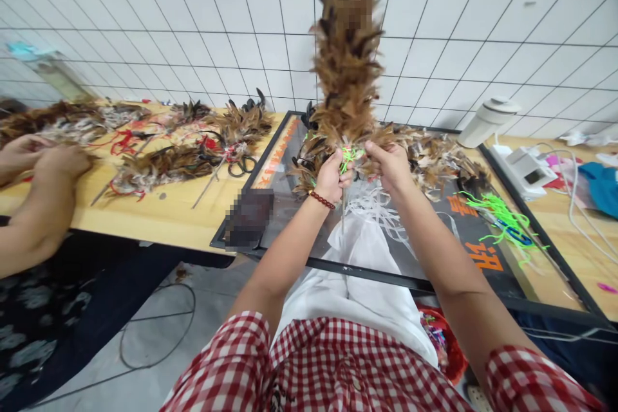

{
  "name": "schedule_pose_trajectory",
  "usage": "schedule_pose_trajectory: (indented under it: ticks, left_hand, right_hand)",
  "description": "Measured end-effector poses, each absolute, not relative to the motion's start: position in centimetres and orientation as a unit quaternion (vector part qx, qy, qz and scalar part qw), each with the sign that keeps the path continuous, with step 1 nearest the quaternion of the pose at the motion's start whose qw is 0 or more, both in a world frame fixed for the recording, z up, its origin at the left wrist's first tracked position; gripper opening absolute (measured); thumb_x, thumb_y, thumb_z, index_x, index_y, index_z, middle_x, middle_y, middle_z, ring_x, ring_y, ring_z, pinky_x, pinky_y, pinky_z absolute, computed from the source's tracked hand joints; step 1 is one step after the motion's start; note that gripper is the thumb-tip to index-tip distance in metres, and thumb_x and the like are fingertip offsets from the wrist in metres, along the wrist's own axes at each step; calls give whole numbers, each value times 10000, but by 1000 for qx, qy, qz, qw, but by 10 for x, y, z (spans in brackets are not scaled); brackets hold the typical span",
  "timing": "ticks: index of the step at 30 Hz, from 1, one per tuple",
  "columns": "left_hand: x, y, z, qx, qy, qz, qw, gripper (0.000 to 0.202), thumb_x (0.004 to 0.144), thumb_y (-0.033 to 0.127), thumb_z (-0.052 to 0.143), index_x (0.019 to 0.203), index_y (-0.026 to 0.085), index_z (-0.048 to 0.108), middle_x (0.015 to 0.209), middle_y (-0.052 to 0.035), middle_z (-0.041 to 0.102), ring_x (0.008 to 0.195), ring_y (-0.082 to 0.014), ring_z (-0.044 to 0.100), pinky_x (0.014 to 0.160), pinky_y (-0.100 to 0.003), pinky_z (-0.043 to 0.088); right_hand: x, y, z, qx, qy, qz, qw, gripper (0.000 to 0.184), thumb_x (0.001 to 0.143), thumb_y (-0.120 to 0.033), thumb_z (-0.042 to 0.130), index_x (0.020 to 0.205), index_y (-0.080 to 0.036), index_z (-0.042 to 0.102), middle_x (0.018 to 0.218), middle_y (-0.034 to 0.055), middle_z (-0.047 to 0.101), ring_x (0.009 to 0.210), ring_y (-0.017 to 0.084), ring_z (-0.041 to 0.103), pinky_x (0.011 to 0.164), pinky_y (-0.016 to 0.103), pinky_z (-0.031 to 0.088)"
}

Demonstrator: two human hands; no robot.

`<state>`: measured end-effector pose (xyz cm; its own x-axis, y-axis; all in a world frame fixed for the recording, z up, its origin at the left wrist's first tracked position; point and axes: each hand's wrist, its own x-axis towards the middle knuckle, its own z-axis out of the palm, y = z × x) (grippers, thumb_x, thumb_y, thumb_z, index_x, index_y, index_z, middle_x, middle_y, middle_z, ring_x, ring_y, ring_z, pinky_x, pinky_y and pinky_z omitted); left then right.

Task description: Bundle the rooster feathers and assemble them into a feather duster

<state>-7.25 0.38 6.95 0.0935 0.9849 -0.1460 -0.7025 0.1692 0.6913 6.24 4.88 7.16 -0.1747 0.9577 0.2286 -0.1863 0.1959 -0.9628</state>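
A brown feather duster (346, 71) with dark tips stands upright in front of me, its thin stick pointing down toward my lap. My left hand (333, 177) is closed round the stick just below the feathers, where bright green strings (351, 156) are wrapped. My right hand (390, 164) pinches close to that wrapping on the right side; what lies between its fingertips is too small to make out. Loose brown feathers (427, 154) lie on the dark board behind my right hand. White strips (374, 206) hang below the green strings.
Green strings with blue-handled scissors (519, 232) lie on the framed board (420, 251) at right. A white cup (490, 121) and a white device (526, 170) stand behind. To the left are feather bundles (167, 167), black scissors (242, 167) and a co-worker's hands (46, 158).
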Motion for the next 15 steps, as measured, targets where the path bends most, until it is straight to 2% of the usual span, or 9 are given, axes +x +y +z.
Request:
schedule_pose_trajectory:
  ticks: [2,5,7,11,15]
  left_hand:
    - [-75,5,70,224,296,610,701,313,1102,341,381,879,178,529,600,49,516,344,-14,311,343,-116,154]
    - [-80,6,71,195,292,625,697,275,1089,289,428,860,180,533,599,54,521,341,-10,294,339,-114,152]
    - [-83,6,72,183,283,608,719,278,1071,319,491,845,172,555,617,45,545,350,-6,281,333,-119,152]
    - [-89,4,75,181,237,576,762,323,1053,401,533,858,158,619,722,-2,640,391,-8,290,327,-131,182]
    - [-89,2,77,171,215,579,768,348,1067,368,492,814,155,601,696,-1,601,427,-28,340,363,-142,260]
  right_hand:
    - [65,44,76,-346,-545,544,537,587,509,-631,960,656,-200,589,538,-68,481,447,38,260,416,241,190]
    - [65,38,81,-333,-573,527,532,567,474,-564,990,625,-198,583,567,-46,472,512,69,370,453,245,236]
    - [66,37,82,-332,-576,519,537,567,479,-557,989,625,-207,566,558,-49,440,530,82,393,466,248,253]
    - [73,43,79,-359,-531,579,504,670,505,-608,965,631,-243,417,475,-109,264,435,41,176,414,244,119]
    - [73,48,76,-379,-479,613,501,817,469,-619,959,652,-261,247,450,-144,162,417,24,69,395,229,51]
